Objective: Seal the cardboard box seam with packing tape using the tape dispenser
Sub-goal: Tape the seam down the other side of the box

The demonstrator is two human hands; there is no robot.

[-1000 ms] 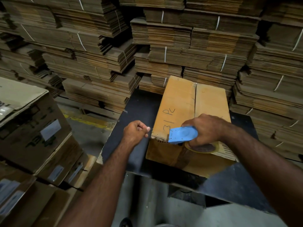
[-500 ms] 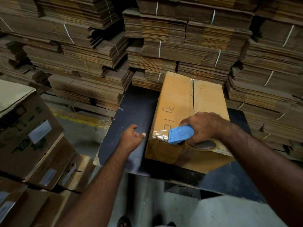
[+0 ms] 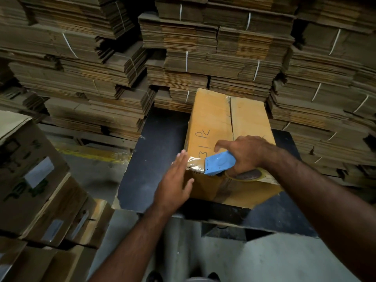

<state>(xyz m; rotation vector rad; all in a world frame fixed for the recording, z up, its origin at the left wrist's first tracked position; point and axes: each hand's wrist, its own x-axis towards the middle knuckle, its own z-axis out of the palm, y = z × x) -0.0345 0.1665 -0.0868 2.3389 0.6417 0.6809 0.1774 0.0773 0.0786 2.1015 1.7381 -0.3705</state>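
In the head view, the cardboard box (image 3: 227,127) sits on the dark counter (image 3: 156,151), its centre seam (image 3: 231,117) running away from the camera. The right hand (image 3: 247,153) wraps its fingers around the blue tape dispenser (image 3: 218,165) at the box's near top edge. The left hand (image 3: 175,184) (fingers spread flat) presses the clear tape (image 3: 194,163) at the near-left corner.

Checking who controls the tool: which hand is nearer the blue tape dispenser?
Right. The right hand grips the blue tape dispenser; the left hand lies open just left of it, by the box corner.
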